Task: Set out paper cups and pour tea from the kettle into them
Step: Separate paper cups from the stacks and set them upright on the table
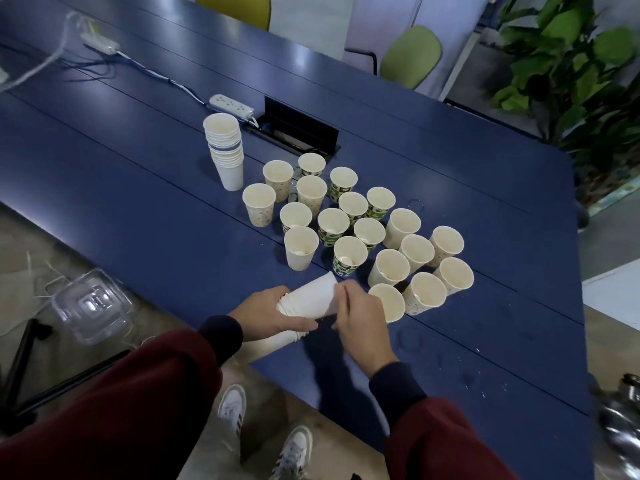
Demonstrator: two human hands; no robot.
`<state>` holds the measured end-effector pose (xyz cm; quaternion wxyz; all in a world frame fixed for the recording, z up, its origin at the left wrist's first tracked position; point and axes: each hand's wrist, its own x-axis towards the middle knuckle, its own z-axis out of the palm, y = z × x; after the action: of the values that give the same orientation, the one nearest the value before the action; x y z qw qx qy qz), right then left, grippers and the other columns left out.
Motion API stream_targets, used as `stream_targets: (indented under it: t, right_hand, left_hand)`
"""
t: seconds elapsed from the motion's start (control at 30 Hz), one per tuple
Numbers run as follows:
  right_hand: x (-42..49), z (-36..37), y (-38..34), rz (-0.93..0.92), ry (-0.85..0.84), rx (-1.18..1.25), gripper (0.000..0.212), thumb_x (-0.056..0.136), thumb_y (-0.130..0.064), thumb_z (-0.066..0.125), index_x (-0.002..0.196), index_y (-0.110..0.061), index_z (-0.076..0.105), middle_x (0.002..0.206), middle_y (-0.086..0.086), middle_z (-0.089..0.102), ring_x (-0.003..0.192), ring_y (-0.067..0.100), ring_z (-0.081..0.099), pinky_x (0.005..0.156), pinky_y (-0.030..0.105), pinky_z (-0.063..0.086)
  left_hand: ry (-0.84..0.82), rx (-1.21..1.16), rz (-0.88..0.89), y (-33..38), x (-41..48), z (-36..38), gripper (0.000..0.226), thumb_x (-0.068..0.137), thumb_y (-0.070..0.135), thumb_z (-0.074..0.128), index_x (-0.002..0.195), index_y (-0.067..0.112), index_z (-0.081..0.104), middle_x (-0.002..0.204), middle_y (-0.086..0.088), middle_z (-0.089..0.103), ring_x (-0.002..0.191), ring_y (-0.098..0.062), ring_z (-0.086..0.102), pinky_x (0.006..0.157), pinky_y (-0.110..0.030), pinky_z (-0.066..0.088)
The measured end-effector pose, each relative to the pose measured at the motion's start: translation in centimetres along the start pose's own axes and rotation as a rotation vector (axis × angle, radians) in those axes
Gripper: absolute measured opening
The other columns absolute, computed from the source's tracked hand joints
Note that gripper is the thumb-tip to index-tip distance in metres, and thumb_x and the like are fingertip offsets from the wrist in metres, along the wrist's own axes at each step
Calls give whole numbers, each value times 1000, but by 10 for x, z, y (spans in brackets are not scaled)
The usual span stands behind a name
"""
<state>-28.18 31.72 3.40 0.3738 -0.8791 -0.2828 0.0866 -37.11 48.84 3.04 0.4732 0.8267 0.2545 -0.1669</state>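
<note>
Paper cups (333, 226) stand upright in a loose cluster at the middle of the frame, on the blue table (138, 188), roughly twenty of them close together or touching. Just to the upper left of the cluster an upright stack (225, 150) of nested cups waits, untouched. At lower centre the left hand (263, 315) has its fingers wrapped round a sideways stack (310, 297), and the right hand (360, 318) pinches the closed end of that same stack, apparently to work one cup free.

By my reading the setting-out is well along but not finished, since two stacks remain. A few cups show something pale at the bottom; whether that is tea is too small to tell, and most look dry, so the pouring seems hardly begun or not begun. A blurred shiny metal object (621, 410) at the lower right edge may be the kettle, though I cannot be sure; neither hand is near it. A power strip (230, 105) lies above the cups
</note>
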Motion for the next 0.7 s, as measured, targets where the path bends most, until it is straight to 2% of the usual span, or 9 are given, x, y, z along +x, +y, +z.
stream_targets:
  t: [0.1,0.17,0.23,0.37,0.43,0.53,0.63,0.7]
  right_hand:
    - [8,0,4,11,40,-38,41,101,-45,29,85,-16,53,69,8,65,66,32,60,65,48,48]
    - [11,-1,5,-3,86,-78,35,104,-34,39,83,-11,55,73,9,64,65,30,54,62,44,42]
    - [14,1,6,-2,104,-128,27,104,-20,46,83,-8,56,76,11,62,66,30,50,61,41,36]
    - [14,15,8,63,73,-190,17,99,-7,51,85,-5,60,84,16,65,73,38,57,63,43,40]
    - [13,20,7,85,35,-229,14,97,-5,53,92,-3,66,91,18,68,79,40,61,66,44,44]
    - [12,28,7,105,5,-271,17,96,-6,52,100,-2,69,97,19,70,85,42,63,69,44,46]
    - [9,34,-4,103,95,-249,22,94,-8,52,106,-4,69,101,17,70,83,41,64,68,46,52]
    - [11,35,-14,33,203,-198,23,92,-13,52,106,-8,70,101,11,72,82,34,66,68,40,53]
  left_hand:
    - [-4,-10,-70,-9,-2,-4,75,58,70,82,110,26,52,111,10,61,100,-10,59,84,-31,50]
    - [-51,41,-116,-11,-2,-3,92,58,67,85,125,20,41,121,6,54,109,-13,54,88,-30,46]
    - [-97,68,-133,-12,0,-5,100,61,57,89,131,16,30,126,3,47,114,-15,50,91,-29,43]
    - [-103,51,-125,-12,10,-19,90,64,44,91,122,15,29,113,3,48,100,-10,51,83,-29,47]
    - [-92,39,-108,-9,14,-26,85,67,43,89,123,15,32,108,5,50,95,-7,51,78,-28,48]
    - [-88,3,-86,-7,19,-35,76,73,51,83,123,15,39,110,5,53,94,-8,52,68,-22,40]
    - [-85,-8,-47,-8,25,-42,63,79,56,75,118,15,48,109,5,57,93,-9,53,69,-20,39]
    - [-89,-53,-14,-6,28,-44,54,83,56,72,115,17,51,106,10,58,94,-8,55,71,-20,40]
